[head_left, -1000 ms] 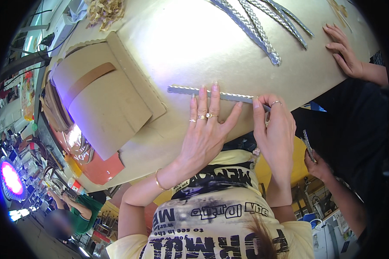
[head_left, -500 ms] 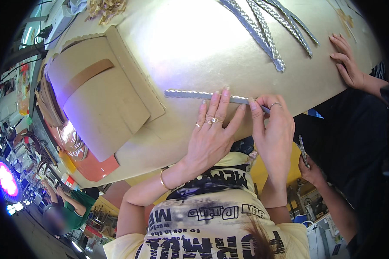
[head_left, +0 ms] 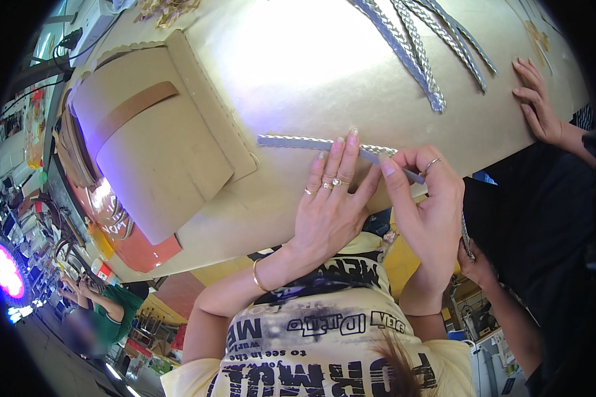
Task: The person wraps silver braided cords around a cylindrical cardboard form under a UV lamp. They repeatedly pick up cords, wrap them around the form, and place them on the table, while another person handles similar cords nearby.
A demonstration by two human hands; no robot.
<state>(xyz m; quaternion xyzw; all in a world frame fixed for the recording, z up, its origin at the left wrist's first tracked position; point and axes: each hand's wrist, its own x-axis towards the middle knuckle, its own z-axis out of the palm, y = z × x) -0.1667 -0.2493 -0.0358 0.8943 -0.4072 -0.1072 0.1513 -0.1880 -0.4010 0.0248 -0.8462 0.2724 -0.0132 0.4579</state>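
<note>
Since a second ago my left hand (head_left: 331,212) has slid a little along the silver braided strip (head_left: 291,141) on the pale gold card surface (head_left: 298,66); its fingers lie flat and spread, pressing it down. My right hand (head_left: 424,205) pinches the strip's right end between thumb and forefinger, holding it taut.

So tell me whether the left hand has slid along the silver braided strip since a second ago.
Cannot tell: the left hand covers about the same stretch of the silver braided strip; only the camera has shifted.
</note>
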